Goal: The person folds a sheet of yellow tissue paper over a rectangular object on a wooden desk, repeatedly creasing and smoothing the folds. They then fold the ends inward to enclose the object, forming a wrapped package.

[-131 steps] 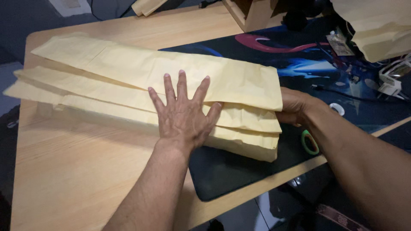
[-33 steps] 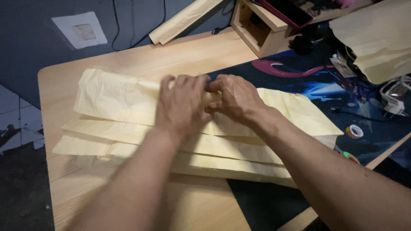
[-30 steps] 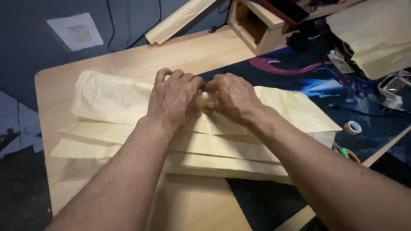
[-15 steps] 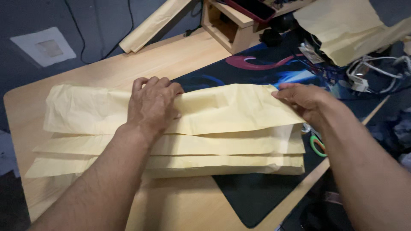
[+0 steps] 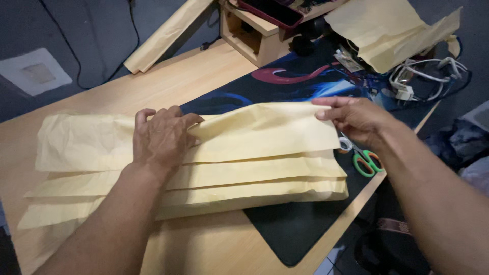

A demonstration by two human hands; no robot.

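Note:
A long sheet of pale yellow paper (image 5: pixel 254 153), folded into several overlapping pleats, lies across the wooden desk (image 5: pixel 102 97) and the dark printed desk mat (image 5: pixel 300 81). My left hand (image 5: pixel 160 137) grips the far edge of the top pleat near its middle, fingers curled over it. My right hand (image 5: pixel 351 117) pinches the same edge at the paper's right end, lifting it slightly.
Green-handled scissors (image 5: pixel 364 160) lie on the mat just under my right wrist. A paper roll (image 5: pixel 163 38) leans at the back. A wooden shelf (image 5: pixel 249 35), crumpled yellow paper (image 5: pixel 387 28) and white cables (image 5: pixel 428 76) crowd the far right. The desk's front edge runs diagonally at lower right.
My hands, pressed together at the middle of the top pleat a second ago, have slid apart along its far edge. The right hand now holds the right end.

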